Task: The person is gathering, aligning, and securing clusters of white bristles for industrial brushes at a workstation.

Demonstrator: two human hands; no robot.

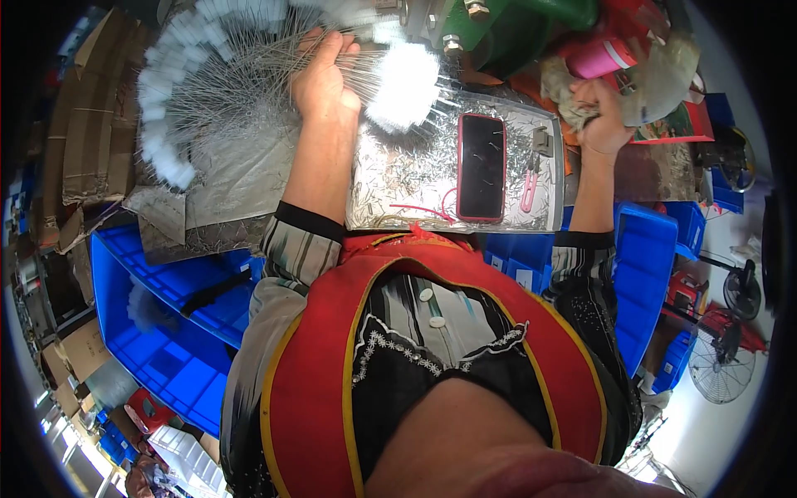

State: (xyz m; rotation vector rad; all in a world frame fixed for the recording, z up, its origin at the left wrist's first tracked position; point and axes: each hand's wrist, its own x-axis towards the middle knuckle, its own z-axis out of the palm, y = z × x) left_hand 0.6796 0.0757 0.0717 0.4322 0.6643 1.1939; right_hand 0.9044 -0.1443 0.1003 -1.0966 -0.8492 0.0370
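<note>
Beside left hand point(324, 79) on brushes point(207, 91), phone point(481, 166), blue bins point(166, 332), right hand point(602, 120) gripping rag point(569, 91)

I see a red sleeveless apron with yellow piping point(432, 332) over a black-and-white patterned short-sleeved blouse point(432, 328), two white buttons down the front, white lace trim at the chest, black cuff bands. Forearms bare, no gloves, no watch.

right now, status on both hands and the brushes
Left hand gripping fanned bundle of white-tipped wire brushes. Right hand clutching crumpled rag. Phone lying on metal tray between them.
</note>
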